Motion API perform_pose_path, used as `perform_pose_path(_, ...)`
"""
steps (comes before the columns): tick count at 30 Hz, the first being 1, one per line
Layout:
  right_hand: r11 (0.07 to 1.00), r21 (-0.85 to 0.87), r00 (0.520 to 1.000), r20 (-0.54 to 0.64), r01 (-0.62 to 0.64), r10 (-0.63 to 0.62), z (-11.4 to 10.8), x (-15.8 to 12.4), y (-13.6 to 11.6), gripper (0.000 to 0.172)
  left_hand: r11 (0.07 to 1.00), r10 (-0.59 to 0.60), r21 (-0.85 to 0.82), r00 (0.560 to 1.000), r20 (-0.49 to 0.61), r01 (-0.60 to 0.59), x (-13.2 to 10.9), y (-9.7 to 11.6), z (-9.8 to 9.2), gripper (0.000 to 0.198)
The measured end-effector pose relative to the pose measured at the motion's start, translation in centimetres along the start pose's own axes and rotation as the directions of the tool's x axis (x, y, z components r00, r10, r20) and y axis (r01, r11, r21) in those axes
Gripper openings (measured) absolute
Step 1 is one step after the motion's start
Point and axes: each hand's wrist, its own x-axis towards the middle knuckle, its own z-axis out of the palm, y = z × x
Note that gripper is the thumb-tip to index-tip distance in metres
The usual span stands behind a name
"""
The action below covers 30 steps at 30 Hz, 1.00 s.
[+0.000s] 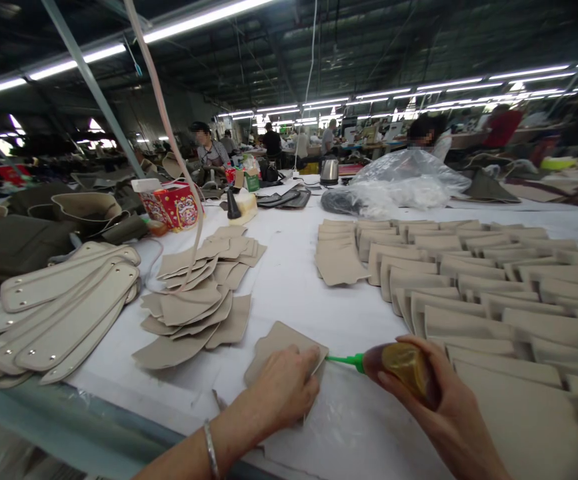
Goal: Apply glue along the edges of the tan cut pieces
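Observation:
My right hand (449, 400) is wrapped round a squeeze bottle (403, 370) of amber-brown glue, tilted onto its side. Its thin green nozzle (346, 360) points left and meets the right edge of a beige leather piece (276, 343). On that piece lies my left hand (289, 383), fingers bent and pressed together, holding it against the white tabletop; a silver bangle circles the wrist. Part of the piece is hidden under the hand. Beyond it, to the left, is a loose pile of similar beige pieces (193, 310).
Overlapping rows of beige pieces (469, 293) cover the table's right side. Long pale straps with studs (69, 313) are stacked at left. A hose (161, 100) hangs down over the left pile. Farther back are a red box (171, 205), a kettle (329, 172) and plastic bags (403, 180).

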Motion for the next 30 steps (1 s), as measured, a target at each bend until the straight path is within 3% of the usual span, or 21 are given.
perform_pose_path(7,1.000,0.007,0.999,0.053,-0.011,0.010,-0.4,0.7,1.8,0.051,1.000,-0.009,-0.004,1.000,-0.004,0.009,-0.3,0.1,-0.1,0.042)
perform_pose_path(12,0.997,0.079,0.976,0.220,-0.006,-0.011,-0.7,0.7,1.4,0.048,0.999,0.007,-0.033,1.000,-0.001,-0.007,-0.5,-0.1,-0.2,0.046)
perform_pose_path(17,0.996,0.089,0.992,0.123,-0.032,0.021,-0.6,0.6,0.9,0.053,1.000,0.007,-0.027,1.000,0.020,-0.006,-0.5,-0.5,-0.1,0.049)
perform_pose_path(22,0.996,0.088,0.960,0.282,-0.019,-0.006,-0.6,-0.3,0.6,0.047,0.999,0.029,-0.040,0.999,0.014,-0.029,-0.5,-1.0,0.2,0.051)
perform_pose_path(27,0.995,0.095,0.976,0.216,-0.043,0.022,-0.7,-0.8,0.7,0.050,0.998,0.033,-0.054,0.999,0.007,-0.032,-0.6,-1.1,0.2,0.051)
perform_pose_path(30,0.993,0.113,0.951,0.310,-0.036,-0.001,-0.7,-0.9,0.5,0.047,0.999,0.022,-0.043,0.999,0.024,-0.021,-0.6,-1.0,0.2,0.051)
